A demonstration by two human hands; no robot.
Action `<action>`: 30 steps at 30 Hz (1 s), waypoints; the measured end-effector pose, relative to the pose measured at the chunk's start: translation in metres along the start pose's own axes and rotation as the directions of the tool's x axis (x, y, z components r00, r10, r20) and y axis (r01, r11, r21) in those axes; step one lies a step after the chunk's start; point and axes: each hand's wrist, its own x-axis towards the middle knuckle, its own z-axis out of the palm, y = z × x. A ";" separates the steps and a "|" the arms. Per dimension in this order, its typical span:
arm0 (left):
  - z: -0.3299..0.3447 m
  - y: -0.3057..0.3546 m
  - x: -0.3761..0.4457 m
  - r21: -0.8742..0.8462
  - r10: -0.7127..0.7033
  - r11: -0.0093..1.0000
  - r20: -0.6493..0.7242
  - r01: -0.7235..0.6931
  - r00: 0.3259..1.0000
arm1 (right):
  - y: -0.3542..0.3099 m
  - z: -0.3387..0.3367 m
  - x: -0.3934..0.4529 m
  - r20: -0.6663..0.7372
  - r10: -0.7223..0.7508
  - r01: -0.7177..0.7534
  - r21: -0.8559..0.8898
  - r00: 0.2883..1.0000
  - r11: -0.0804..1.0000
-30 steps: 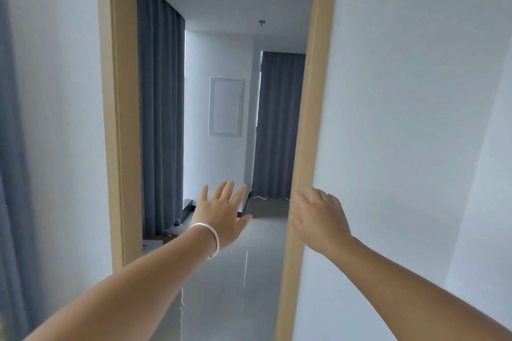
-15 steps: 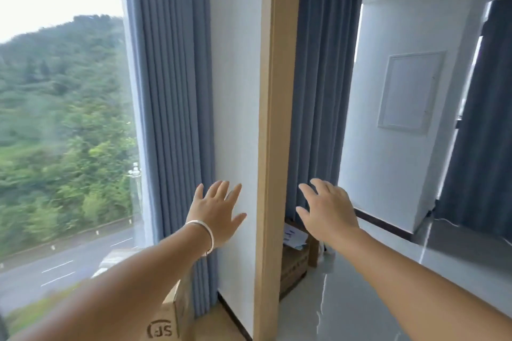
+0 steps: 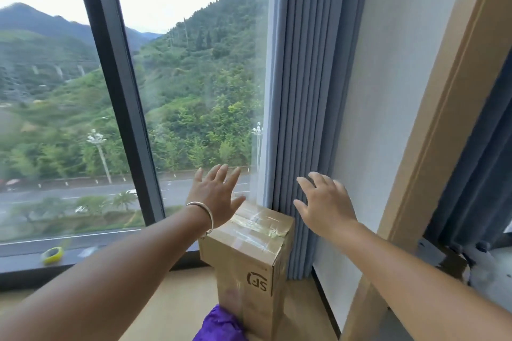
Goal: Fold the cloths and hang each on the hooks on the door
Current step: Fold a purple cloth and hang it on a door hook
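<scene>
Cloth [image 3: 220,324], purple, bunched at 6 o'clock on the floor, touching the foot of a tall box [image 3: 250,252]. Left hand [image 3: 214,198] raised above the box top, fingers spread and relaxed, holding nothing, bracelet [image 3: 203,213] on its wrist. Right hand [image 3: 324,202] at 3 o'clock of the left, likewise loose and empty, before the curtain [image 3: 307,91]. Window [image 3: 194,77] at 11 o'clock; tape roll [image 3: 52,255] on the sill at 8 o'clock.
</scene>
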 end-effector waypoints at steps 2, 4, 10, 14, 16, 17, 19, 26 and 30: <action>0.023 -0.025 0.006 0.006 -0.035 0.999 0.028 0.034 0.999 | -0.018 0.023 0.024 0.028 -0.031 0.031 0.010 0.999 0.999; 0.049 -0.050 0.014 -0.002 -0.071 0.997 0.061 0.071 0.996 | -0.036 0.047 0.047 0.058 -0.056 0.055 0.019 0.997 0.998; 0.139 -0.118 0.033 -0.023 -0.162 0.986 0.152 0.168 0.975 | -0.098 0.133 0.112 0.185 -0.149 0.146 0.031 0.971 0.989; 0.220 -0.150 0.024 -0.051 -0.192 0.976 0.270 0.213 0.944 | -0.142 0.207 0.130 0.291 -0.202 0.187 0.080 0.935 0.979; 0.265 -0.159 0.013 -0.057 -0.199 0.971 0.332 0.230 0.922 | -0.163 0.249 0.132 0.349 -0.229 0.194 0.133 0.909 0.972; 0.288 -0.162 0.006 -0.066 -0.206 0.967 0.359 0.244 0.911 | -0.173 0.271 0.130 0.372 -0.246 0.201 0.156 0.895 0.967; 0.338 -0.165 -0.010 -0.070 -0.232 0.956 0.410 0.284 0.882 | -0.190 0.319 0.124 0.395 -0.298 0.239 0.192 0.869 0.952; 0.553 -0.128 -0.120 -0.036 -0.246 0.933 0.665 0.359 0.705 | -0.237 0.547 0.032 0.571 -0.436 0.300 0.321 0.695 0.898; 0.682 -0.092 -0.177 -0.064 -0.262 0.889 0.739 0.453 0.620 | -0.234 0.688 -0.031 0.659 -0.415 0.258 0.326 0.627 0.909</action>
